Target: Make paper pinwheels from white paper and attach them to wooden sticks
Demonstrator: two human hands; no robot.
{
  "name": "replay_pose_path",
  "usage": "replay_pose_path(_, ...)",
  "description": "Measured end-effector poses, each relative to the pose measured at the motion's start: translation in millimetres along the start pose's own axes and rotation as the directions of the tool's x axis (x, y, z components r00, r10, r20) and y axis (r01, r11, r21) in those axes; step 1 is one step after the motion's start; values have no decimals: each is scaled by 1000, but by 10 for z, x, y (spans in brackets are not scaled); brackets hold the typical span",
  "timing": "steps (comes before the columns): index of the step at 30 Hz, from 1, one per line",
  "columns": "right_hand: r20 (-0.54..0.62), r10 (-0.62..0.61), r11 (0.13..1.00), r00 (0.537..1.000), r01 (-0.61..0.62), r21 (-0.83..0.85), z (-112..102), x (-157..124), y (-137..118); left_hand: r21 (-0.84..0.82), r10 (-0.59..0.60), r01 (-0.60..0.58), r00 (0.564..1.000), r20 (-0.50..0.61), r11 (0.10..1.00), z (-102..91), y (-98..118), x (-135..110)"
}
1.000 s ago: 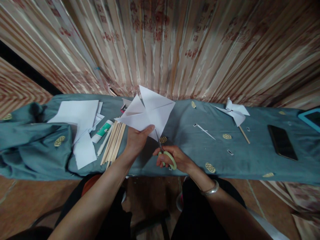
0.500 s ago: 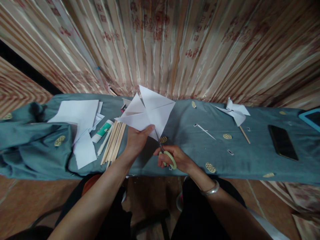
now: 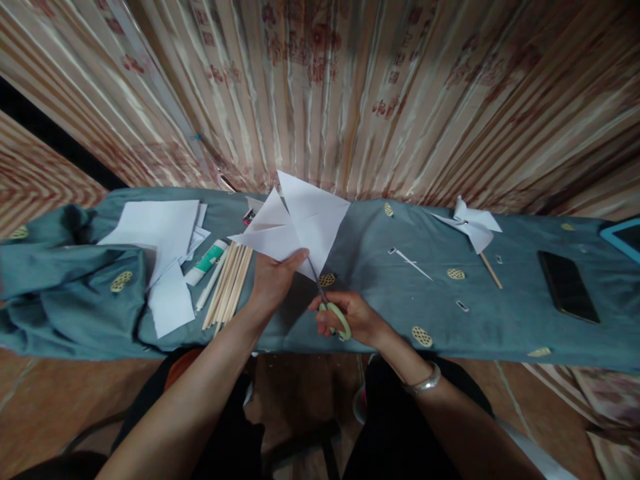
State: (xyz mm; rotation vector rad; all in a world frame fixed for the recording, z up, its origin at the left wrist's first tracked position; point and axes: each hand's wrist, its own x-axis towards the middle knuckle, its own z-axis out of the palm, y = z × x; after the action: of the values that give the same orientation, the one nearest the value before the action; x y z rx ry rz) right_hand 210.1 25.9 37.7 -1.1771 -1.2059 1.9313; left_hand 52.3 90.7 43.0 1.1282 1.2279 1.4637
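Note:
My left hand (image 3: 273,280) pinches the near corner of a white square of paper (image 3: 295,223) and holds it up over the table. The sheet shows creases and a cut from its top corner. My right hand (image 3: 347,317) grips scissors (image 3: 330,308) with pale green handles. Their blades point up into the paper's lower edge beside my left thumb. A silver bangle sits on my right wrist.
A blue-grey cloth (image 3: 380,293) covers the narrow table. On the left lie white sheets (image 3: 160,233), a glue tube (image 3: 206,261) and a bundle of wooden sticks (image 3: 229,283). A finished paper pinwheel (image 3: 470,227), a dark phone (image 3: 567,285) and a blue tablet corner (image 3: 623,237) are on the right. A curtain hangs behind.
The scissors and my right hand have crept slightly up towards the paper. The paper and my left hand stay almost where they were.

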Motion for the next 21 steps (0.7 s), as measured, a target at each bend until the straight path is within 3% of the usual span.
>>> replay_pose_path(21,-32,-5,1000,999,6,28,18,7,7,-51,-33,33,999,9,998,-6,11,-3)
